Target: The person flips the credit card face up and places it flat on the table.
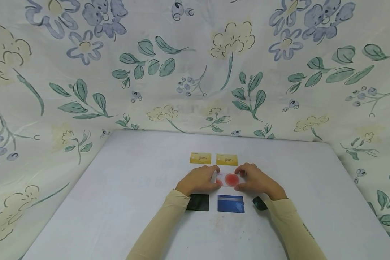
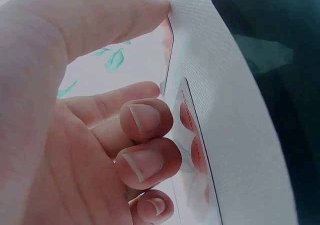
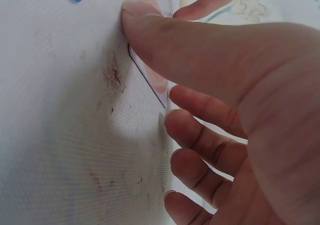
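A white card with a red circle (image 1: pixel 232 180) lies on the table between both hands. At its left end, my left hand (image 1: pixel 199 179) pinches it, thumb at the near edge and index finger at the far edge. My right hand (image 1: pixel 256 180) holds the right end the same way; in the right wrist view its thumb (image 3: pixel 165 40) lies over the card's near edge and the other fingers curl loosely. Below the left fingers, the left wrist view shows a second white card with red circles and printed digits (image 2: pixel 198 152), mostly hidden by the hand in the head view.
Two gold cards (image 1: pixel 200 158) lie side by side beyond the hands. Nearer are a black card (image 1: pixel 199 202), partly covered by the left sleeve, and a blue card (image 1: pixel 230 204). Brownish specks mark the white tabletop (image 1: pixel 117 202). A floral cloth (image 1: pixel 195 72) hangs behind the table.
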{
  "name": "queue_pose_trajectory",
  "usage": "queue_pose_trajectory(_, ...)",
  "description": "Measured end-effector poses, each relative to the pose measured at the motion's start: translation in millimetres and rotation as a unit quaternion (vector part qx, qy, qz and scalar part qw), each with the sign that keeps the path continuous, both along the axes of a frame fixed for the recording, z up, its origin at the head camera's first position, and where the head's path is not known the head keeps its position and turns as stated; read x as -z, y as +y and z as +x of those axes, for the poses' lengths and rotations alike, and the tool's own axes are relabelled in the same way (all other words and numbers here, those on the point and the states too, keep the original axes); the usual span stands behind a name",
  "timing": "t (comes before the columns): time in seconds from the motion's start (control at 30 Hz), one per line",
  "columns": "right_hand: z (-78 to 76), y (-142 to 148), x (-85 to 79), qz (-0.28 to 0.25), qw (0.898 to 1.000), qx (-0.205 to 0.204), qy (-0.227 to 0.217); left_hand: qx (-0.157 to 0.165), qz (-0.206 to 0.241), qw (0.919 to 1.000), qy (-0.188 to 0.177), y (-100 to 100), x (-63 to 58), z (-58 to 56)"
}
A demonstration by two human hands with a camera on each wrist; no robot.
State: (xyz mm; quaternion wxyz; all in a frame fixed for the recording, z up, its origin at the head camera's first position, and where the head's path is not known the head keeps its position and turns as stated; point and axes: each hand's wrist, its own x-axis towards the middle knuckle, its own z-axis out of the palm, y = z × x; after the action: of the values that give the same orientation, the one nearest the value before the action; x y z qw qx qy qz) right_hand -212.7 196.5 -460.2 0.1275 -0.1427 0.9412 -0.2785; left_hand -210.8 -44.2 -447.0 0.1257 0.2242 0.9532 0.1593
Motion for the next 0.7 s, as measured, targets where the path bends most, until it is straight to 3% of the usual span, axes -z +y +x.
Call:
queue_pose_trajectory(0.43,1.0,-1.2,-5.0,0.004,1.000,-0.012,0.014,0.002,0.000,1.0000,0.002,0.3,-3.0,0.3)
queue_pose_trajectory(0.7,1.5,1.6,-15.2,-0.011,1.000,-0.014,0.014,-0.001,0.034,0.9994,-0.007,-2.3,-12.1,-3.0)
